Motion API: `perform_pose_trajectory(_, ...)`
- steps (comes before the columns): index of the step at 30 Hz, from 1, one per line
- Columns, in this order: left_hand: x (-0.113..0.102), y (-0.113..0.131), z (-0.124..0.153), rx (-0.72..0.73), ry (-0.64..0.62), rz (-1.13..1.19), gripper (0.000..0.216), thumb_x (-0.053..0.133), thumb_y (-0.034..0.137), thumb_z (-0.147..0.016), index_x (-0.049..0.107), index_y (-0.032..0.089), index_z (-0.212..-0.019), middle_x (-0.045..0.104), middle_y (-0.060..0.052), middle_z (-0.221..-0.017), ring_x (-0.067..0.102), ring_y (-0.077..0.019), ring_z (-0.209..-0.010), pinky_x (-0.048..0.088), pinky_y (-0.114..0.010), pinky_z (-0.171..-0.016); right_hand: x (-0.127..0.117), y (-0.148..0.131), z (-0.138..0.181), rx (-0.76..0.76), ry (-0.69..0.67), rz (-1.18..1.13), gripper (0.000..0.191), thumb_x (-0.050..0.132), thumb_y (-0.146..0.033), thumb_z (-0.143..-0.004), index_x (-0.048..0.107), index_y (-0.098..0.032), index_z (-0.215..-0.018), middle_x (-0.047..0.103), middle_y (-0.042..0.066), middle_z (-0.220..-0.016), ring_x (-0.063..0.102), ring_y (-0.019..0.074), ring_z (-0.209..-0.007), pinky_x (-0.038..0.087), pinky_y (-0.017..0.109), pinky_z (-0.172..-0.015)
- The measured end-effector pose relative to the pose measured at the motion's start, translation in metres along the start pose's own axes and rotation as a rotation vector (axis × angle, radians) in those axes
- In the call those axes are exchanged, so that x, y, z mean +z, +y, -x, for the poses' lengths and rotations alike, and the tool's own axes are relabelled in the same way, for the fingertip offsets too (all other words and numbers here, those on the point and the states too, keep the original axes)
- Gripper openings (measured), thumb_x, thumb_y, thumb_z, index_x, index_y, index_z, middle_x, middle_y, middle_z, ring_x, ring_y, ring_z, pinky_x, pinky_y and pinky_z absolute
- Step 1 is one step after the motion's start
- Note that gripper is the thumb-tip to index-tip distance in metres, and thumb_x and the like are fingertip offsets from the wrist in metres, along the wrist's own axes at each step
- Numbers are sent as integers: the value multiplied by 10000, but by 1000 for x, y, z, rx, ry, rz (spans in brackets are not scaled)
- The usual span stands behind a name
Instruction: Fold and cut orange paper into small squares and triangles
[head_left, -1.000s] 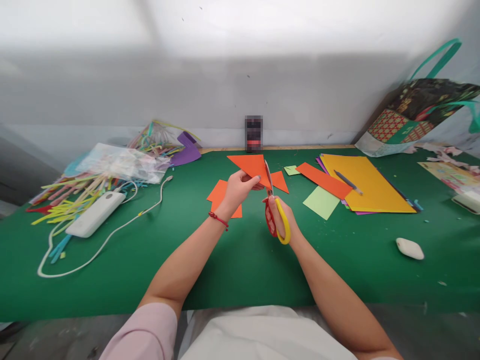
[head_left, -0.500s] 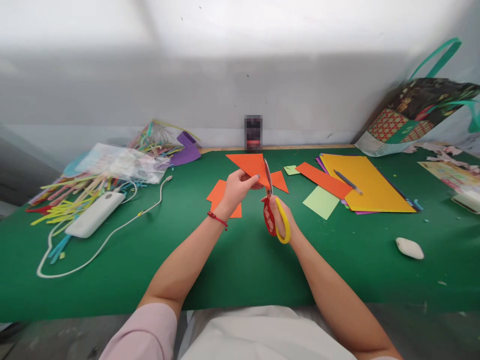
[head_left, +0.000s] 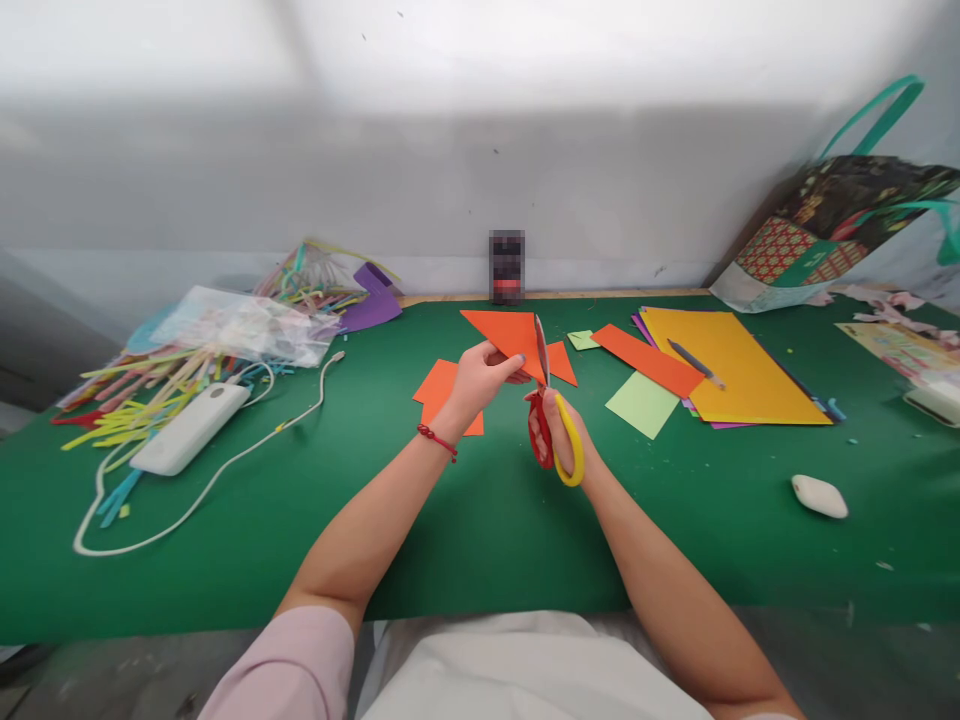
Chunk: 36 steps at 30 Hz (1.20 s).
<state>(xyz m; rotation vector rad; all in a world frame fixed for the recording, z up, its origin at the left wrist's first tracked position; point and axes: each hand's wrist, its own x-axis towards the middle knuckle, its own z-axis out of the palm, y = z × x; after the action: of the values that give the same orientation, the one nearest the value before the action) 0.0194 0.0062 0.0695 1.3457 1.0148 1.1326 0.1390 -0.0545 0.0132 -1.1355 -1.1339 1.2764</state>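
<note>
Between thumb and fingers, my left hand [head_left: 486, 380] pinches a folded orange paper triangle [head_left: 506, 332] above the table. My right hand [head_left: 568, 432] is closed around the scissors [head_left: 573, 455], which have one red and one yellow handle loop. The scissor blades point away from me and lie along the triangle's right edge. An orange paper scrap [head_left: 562, 364] lies on the table just right of the blades. Other orange paper pieces [head_left: 433, 385] lie partly hidden behind my left hand and wrist.
On the green table [head_left: 480, 540], an orange strip [head_left: 651, 362], a light green square [head_left: 642, 405] and yellow sheets [head_left: 739, 365] with a pen [head_left: 694, 362] lie right. Left are a white power bank [head_left: 191, 428] and many paper strips [head_left: 112, 415]. A phone [head_left: 507, 266] leans on the wall.
Both hands have shifted slightly right, together with the paper triangle and the scissors. The scissor blades appear closer together along the paper's edge.
</note>
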Motion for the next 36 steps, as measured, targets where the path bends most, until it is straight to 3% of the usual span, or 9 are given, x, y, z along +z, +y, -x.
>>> perform_pose_trajectory(36, 1, 0, 1, 6, 12, -5, 92, 640, 227, -697, 581, 157, -681, 677, -30, -637, 663, -184, -635, 549, -344, -689, 5, -4, 4, 33, 37, -14, 515, 405, -689, -774, 507, -198, -892, 406, -91, -471, 341, 64, -251, 326, 208, -250)
